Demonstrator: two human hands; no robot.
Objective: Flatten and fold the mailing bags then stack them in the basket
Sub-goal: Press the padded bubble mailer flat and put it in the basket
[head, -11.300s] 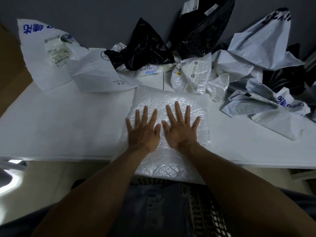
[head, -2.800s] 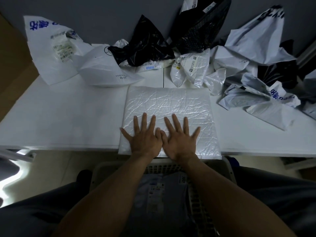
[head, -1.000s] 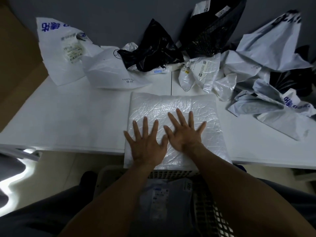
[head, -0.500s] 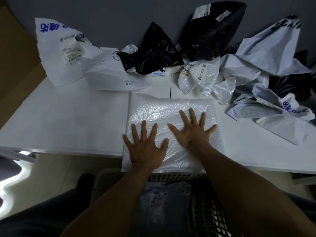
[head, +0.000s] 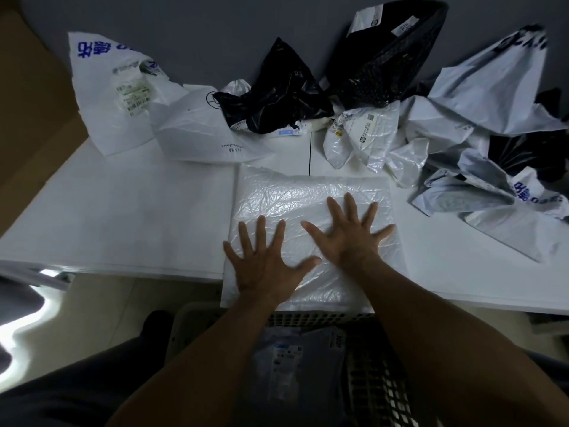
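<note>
A crinkled white mailing bag (head: 295, 195) lies flat on the white table (head: 123, 217), its near edge hanging over the table's front. My left hand (head: 264, 260) presses on the bag's near left part with fingers spread. My right hand (head: 351, 235) presses flat on its right half, fingers fanned out. Below the table edge sits a mesh basket (head: 378, 380) holding a folded grey bag with a label (head: 292, 365).
Crumpled bags crowd the table's back and right: white bags with blue print (head: 117, 90), a white bag (head: 200, 134), black bags (head: 277, 94) (head: 388, 53), grey-white bags (head: 498, 87) (head: 508, 204). A grey wall stands behind.
Both hands have slid apart over the bag; my right hand moved right and a little farther, my left stayed near the front edge with fingers spread wider.
</note>
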